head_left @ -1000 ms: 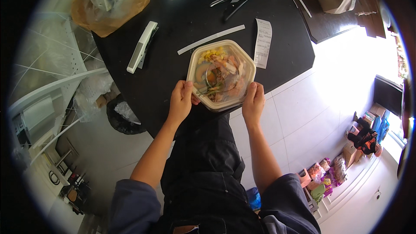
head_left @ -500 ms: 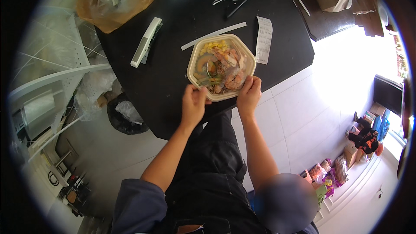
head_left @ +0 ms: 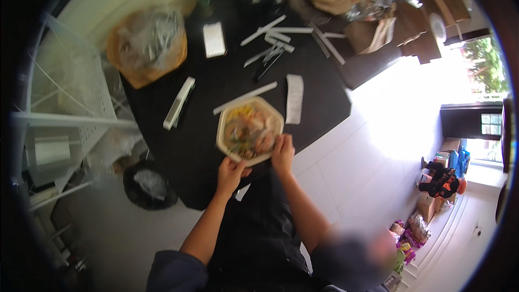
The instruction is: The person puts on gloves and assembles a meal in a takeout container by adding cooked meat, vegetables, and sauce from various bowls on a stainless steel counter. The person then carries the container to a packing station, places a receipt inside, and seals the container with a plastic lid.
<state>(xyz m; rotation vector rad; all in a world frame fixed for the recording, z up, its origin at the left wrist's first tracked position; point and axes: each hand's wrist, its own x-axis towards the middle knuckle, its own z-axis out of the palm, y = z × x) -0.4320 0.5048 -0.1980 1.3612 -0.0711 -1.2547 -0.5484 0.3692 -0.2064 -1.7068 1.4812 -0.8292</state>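
Both hands are gripping the near rim of an octagonal food container (head_left: 250, 130) sitting at the near edge of the black worktop (head_left: 205, 146) — the left hand (head_left: 231, 175) with fingers clasping its near-left corner, the right hand (head_left: 283, 154) clasping its near-right side. A white phone (head_left: 214, 39) is lying farther off — paper strips (head_left: 270, 38) scattered beyond, and a white tiled floor (head_left: 346, 167) is showing on the right.
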